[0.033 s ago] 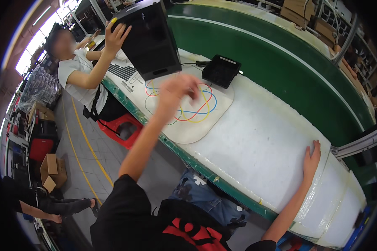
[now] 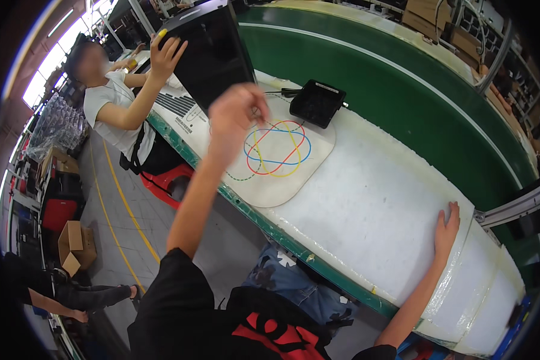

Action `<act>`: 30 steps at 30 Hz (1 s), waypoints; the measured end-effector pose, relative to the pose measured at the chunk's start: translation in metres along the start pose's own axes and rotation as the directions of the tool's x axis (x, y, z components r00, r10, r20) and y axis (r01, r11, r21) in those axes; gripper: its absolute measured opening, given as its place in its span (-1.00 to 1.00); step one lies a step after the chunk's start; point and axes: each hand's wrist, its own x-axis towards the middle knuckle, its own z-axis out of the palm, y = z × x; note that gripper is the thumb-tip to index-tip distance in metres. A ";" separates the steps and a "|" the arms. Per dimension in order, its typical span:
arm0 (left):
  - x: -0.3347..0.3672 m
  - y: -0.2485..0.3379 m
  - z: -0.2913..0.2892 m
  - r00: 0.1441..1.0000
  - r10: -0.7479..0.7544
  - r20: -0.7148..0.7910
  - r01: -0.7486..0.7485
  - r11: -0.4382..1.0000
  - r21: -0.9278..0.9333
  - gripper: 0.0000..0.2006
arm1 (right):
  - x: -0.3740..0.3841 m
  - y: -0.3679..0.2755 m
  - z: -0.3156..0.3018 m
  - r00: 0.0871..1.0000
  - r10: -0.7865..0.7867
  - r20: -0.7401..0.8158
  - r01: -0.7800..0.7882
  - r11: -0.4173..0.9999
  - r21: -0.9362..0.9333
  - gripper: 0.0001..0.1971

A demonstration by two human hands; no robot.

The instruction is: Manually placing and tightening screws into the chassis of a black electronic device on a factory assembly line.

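My left hand (image 2: 235,117) is raised over a pale mat (image 2: 291,189) printed with red, yellow, blue and green loops. Motion smears its curled fingers, and I cannot see whether anything is in them. Just beyond it, a tall black box-shaped unit (image 2: 215,57) with a glossy face stands tilted, its lower part hidden by my hand. A co-worker's hand (image 2: 165,57), one fingertip covered in yellow, rests on the unit's upper left edge. My right hand (image 2: 446,231) lies flat on the white tabletop (image 2: 366,222), fingers stretched out, holding nothing.
A small black tray-like device (image 2: 318,103) with a cable sits at the mat's far edge. Beyond the table runs a green conveyor (image 2: 366,60). The co-worker (image 2: 117,102) sits at the left on a red stool (image 2: 165,183). An open carton (image 2: 77,246) stands on the floor.
My left hand has moved left across the mat, closer in front of the black unit, uncovering more of the printed loops. The unit has shifted slightly left. My right hand stays put.
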 end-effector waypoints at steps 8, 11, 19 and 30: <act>0.105 0.067 -0.115 0.975 -0.009 -0.224 -0.147 0.728 -0.670 -0.30 | 0.000 0.006 0.000 0.999 -0.033 -0.010 0.033 0.999 -0.036 -0.59; 0.133 0.065 -0.133 0.940 -0.043 -0.338 -0.221 0.678 -0.701 -0.22 | 0.000 0.006 0.004 1.000 -0.006 -0.010 0.005 0.999 -0.032 -0.59; 0.199 0.062 -0.157 0.890 -0.036 -0.454 -0.335 0.624 -0.706 -0.45 | -0.006 0.000 0.007 0.994 -0.082 -0.067 0.073 0.990 -0.123 -0.60; 0.077 0.118 -0.090 0.885 -0.060 -0.462 -0.349 0.571 -0.743 -0.44 | -0.009 0.001 0.006 0.994 -0.061 -0.090 0.050 0.992 -0.117 -0.61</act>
